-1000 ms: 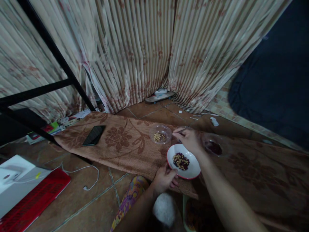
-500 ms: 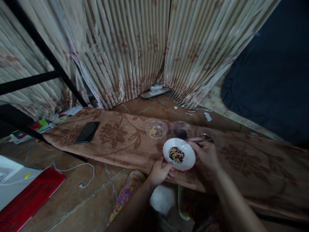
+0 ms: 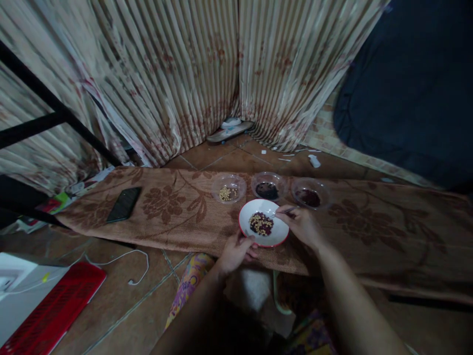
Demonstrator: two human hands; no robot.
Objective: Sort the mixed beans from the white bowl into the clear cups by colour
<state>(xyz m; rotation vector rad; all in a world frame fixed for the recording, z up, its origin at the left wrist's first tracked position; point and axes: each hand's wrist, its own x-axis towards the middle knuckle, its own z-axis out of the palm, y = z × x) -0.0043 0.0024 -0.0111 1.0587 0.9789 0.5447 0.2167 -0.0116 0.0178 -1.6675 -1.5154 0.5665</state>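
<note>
A white bowl with a red rim [image 3: 282, 232] holds a mix of yellowish, dark red and black beans [image 3: 261, 224]. My left hand [image 3: 235, 252] grips its near left edge, thumb on the rim and fingers underneath. In my right hand [image 3: 301, 224] is a thin metal utensil [image 3: 275, 214], pinched between the fingers, its tip over the beans; its exact kind is too small to tell. Behind the bowl stand three clear plastic bowls: the left one [image 3: 242, 183] with yellowish beans, the middle one [image 3: 254, 180] with black ones, the right one [image 3: 327, 192] with dark red ones.
A brown flower-patterned cloth [image 3: 199, 222] covers the low bench. A black phone [image 3: 124, 204] lies on its left part. Striped curtains [image 3: 177, 74] hang behind, a skateboard [image 3: 229, 132] at their foot. A red basket [image 3: 55, 310] and a white cable [image 3: 146, 261] are on the tiled floor.
My right hand has moved from beside the right bowl's front to over the white bowl, bringing the utensil tip to the beans. The view has shifted slightly; the left hand keeps its grip.
</note>
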